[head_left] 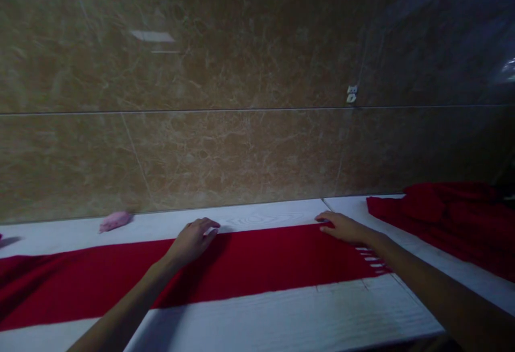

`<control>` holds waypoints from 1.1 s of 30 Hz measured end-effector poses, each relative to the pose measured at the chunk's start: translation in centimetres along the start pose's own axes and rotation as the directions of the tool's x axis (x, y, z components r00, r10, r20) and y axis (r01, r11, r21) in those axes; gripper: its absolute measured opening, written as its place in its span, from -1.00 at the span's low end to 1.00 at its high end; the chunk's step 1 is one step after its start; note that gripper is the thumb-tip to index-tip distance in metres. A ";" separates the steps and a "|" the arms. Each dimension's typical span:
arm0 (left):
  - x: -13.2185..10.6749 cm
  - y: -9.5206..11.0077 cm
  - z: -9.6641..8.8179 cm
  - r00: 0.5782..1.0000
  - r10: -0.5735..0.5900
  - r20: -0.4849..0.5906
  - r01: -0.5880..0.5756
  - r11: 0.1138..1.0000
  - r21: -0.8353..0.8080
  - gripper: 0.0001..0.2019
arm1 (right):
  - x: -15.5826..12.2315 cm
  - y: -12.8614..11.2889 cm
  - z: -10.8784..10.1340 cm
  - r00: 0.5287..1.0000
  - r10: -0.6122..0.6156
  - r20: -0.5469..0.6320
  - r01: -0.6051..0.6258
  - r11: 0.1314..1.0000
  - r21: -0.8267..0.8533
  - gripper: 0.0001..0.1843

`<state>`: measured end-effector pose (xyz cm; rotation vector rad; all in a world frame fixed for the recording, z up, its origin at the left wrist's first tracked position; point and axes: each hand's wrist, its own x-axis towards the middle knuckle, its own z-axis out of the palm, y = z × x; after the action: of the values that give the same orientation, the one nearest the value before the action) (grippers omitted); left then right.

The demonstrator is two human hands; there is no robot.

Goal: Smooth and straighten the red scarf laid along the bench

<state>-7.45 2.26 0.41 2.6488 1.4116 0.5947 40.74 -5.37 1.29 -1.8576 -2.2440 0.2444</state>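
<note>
A long red scarf (261,261) with a fringe at its right end lies spread flat across a white table (249,320). My left hand (195,238) is over the scarf's far edge, left of the middle, its fingers slightly curled and the thumb apart from them. Near the fringed end, my right hand (341,227) reaches to the same far edge, with thumb and fingers apart. Neither hand shows cloth gripped between its fingers. Whether the fingertips touch the fabric is hard to tell. My right forearm covers part of the fringe.
Bunched red cloth (446,218) lies at the right end of the table. A small pink object, perhaps a crumpled cloth (115,221), rests near the wall on the left. The brown marble-look wall (241,153) rises behind the table and carries a socket (351,94).
</note>
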 end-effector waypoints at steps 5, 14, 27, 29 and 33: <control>0.3 -0.7 2.1 0.999 -0.044 0.002 0.044 0.998 0.052 -0.50 | 1.5 1.3 -2.5 0.982 -0.011 0.188 0.013 1.000 -0.007 -0.40; 0.6 -4.3 -0.7 0.971 -0.084 0.224 0.094 0.995 -0.032 -0.32 | 3.6 1.8 -3.3 0.935 0.021 0.353 0.009 0.997 -0.083 -0.77; -0.7 -7.0 -4.6 0.871 -0.182 0.457 0.168 0.983 0.072 -0.58 | 0.7 1.3 -4.7 0.967 -0.044 0.252 0.080 0.988 -0.135 -0.77; -1.4 -7.7 -4.9 0.868 -0.190 0.459 0.174 0.982 0.077 -0.58 | -0.1 1.3 -4.8 0.972 -0.069 0.223 0.103 0.984 -0.146 -0.66; -2.7 -8.4 -5.7 0.867 -0.239 0.438 0.211 0.971 0.112 -0.56 | -1.6 1.4 -5.0 0.977 -0.137 0.166 0.164 0.973 -0.161 -0.66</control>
<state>-17.46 4.23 2.79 2.3877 1.5655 -0.0882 43.75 -6.69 5.63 -1.7918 -2.5735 0.1760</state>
